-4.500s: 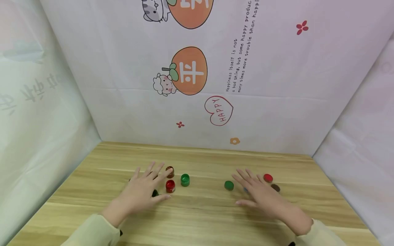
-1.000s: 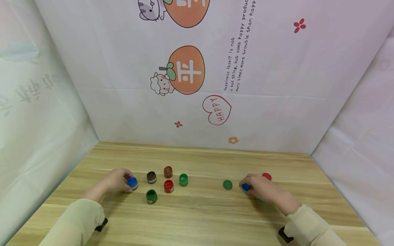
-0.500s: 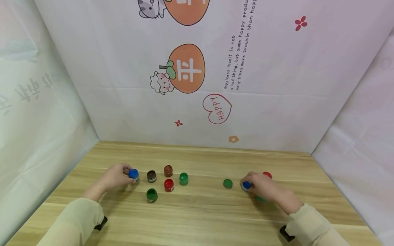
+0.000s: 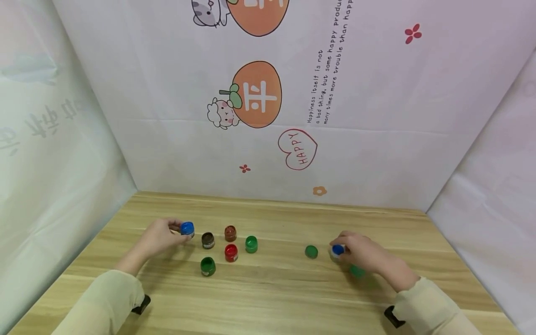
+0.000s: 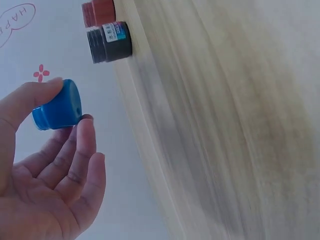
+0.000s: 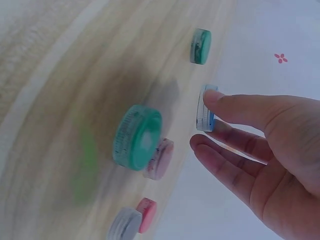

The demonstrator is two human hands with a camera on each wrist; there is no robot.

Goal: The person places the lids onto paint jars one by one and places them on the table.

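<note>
In the head view my left hand (image 4: 161,238) pinches an uncapped blue paint jar (image 4: 187,229) at the left of the group of jars. The left wrist view shows the blue jar (image 5: 61,107) clear of the table, thumb on one side and fingertips on the other. To the right, my right hand (image 4: 363,251) pinches a blue lid (image 4: 337,250) by its edge. Seen from the right wrist, the thumb and a finger are on the lid (image 6: 202,111), with the other fingers loosely bent. A green lid (image 4: 311,251) lies just left of that hand.
Near the left hand stand uncapped jars: dark brown (image 4: 207,240), reddish brown (image 4: 230,233), red (image 4: 231,252), bright green (image 4: 251,244) and dark green (image 4: 207,266). Under the right hand lies another green lid (image 6: 142,137), with pink (image 6: 161,159), red (image 6: 147,215) and grey lids (image 6: 126,225) close by.
Both hands were spread open over the table at first; now each holds something. Over the last second the left hand has raised the blue jar up and rightward. The right hand has barely moved.
</note>
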